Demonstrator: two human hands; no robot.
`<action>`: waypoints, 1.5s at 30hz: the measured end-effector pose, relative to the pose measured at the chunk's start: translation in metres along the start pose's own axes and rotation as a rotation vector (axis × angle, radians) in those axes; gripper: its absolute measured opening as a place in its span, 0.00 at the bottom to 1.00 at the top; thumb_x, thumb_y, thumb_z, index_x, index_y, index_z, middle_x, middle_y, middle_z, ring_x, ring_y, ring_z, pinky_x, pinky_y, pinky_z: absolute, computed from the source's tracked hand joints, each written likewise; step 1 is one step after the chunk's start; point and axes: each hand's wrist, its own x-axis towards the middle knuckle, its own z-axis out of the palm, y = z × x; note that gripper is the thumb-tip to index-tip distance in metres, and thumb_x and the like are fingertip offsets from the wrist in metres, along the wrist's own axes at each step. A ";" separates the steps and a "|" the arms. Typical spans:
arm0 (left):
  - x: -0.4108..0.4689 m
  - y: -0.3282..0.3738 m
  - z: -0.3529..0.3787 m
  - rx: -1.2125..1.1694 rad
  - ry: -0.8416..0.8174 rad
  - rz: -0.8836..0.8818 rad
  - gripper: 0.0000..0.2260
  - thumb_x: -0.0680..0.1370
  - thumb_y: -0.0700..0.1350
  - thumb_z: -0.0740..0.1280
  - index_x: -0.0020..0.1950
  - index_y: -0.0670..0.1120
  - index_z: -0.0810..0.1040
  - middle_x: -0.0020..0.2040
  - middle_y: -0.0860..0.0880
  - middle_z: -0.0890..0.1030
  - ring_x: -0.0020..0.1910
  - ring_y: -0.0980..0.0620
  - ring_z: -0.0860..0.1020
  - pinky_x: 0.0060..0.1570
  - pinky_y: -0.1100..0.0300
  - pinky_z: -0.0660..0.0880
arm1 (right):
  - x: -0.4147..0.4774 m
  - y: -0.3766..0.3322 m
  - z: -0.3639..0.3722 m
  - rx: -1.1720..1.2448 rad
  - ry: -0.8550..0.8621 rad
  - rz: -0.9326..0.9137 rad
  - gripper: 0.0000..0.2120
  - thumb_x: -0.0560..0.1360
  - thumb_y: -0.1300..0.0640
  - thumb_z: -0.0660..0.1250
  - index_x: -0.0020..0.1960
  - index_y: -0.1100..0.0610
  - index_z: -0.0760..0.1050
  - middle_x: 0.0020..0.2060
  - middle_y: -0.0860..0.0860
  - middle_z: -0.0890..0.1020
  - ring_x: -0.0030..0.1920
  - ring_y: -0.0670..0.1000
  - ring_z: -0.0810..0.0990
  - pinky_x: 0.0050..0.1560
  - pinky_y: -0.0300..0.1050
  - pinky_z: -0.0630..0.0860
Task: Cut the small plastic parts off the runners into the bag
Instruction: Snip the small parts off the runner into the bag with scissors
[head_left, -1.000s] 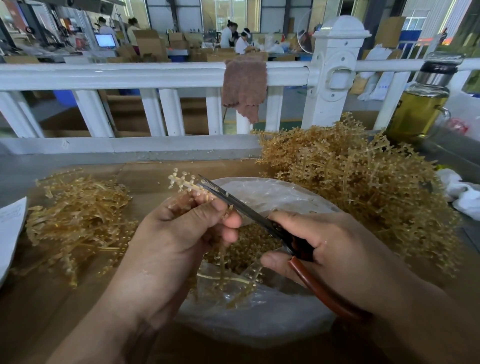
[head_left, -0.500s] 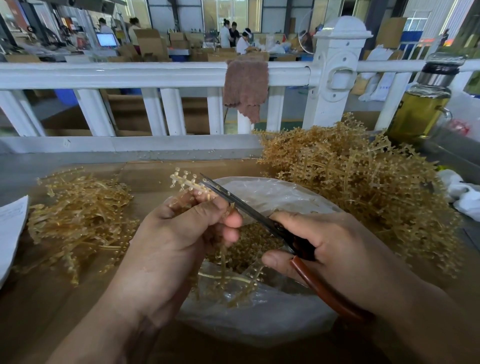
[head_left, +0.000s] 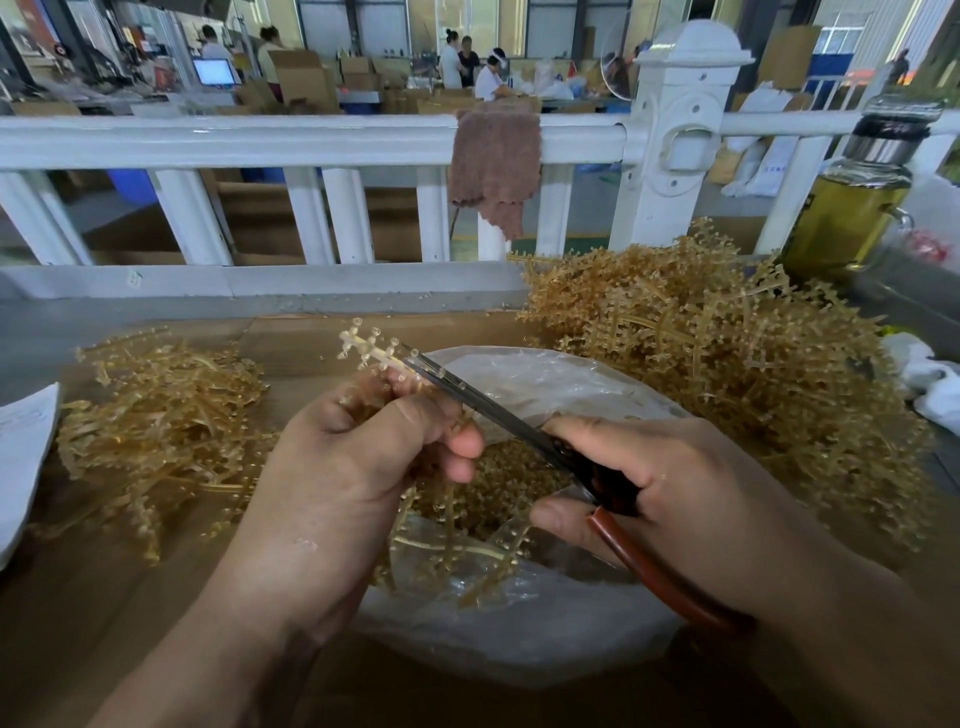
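White railing edges your bench. Your left hand grips a runner, your right hand grips scissors, over the bag of cut parts.

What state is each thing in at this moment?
Left hand, grips the runner.
Right hand, holds the scissors.
Scissors, blades nearly shut at the runner.
Runner, tip bears uncut parts.
Bag, open, cut parts inside.
Right pile, parts attached.
Left pile, heaped loose.
Bottle, capped, yellow liquid inside.
Cloth, draped over the rail.
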 end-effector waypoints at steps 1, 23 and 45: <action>0.000 0.000 0.000 -0.002 -0.006 0.001 0.05 0.72 0.47 0.71 0.39 0.49 0.84 0.37 0.45 0.83 0.36 0.48 0.81 0.42 0.50 0.76 | 0.000 0.000 0.000 0.003 -0.003 0.001 0.20 0.75 0.34 0.65 0.53 0.49 0.78 0.30 0.45 0.74 0.30 0.49 0.75 0.27 0.46 0.69; 0.000 -0.005 0.001 -0.063 0.033 0.003 0.07 0.75 0.50 0.71 0.42 0.48 0.85 0.39 0.43 0.84 0.37 0.47 0.81 0.42 0.53 0.77 | 0.000 -0.003 -0.002 -0.009 -0.003 0.020 0.20 0.76 0.33 0.62 0.50 0.49 0.77 0.29 0.45 0.73 0.30 0.49 0.74 0.27 0.48 0.69; 0.003 -0.010 -0.003 -0.071 0.027 0.016 0.08 0.73 0.53 0.71 0.42 0.48 0.83 0.38 0.42 0.83 0.37 0.47 0.82 0.39 0.59 0.79 | 0.001 -0.003 -0.004 -0.014 -0.007 0.056 0.16 0.74 0.34 0.63 0.44 0.47 0.74 0.30 0.44 0.74 0.31 0.48 0.75 0.27 0.38 0.66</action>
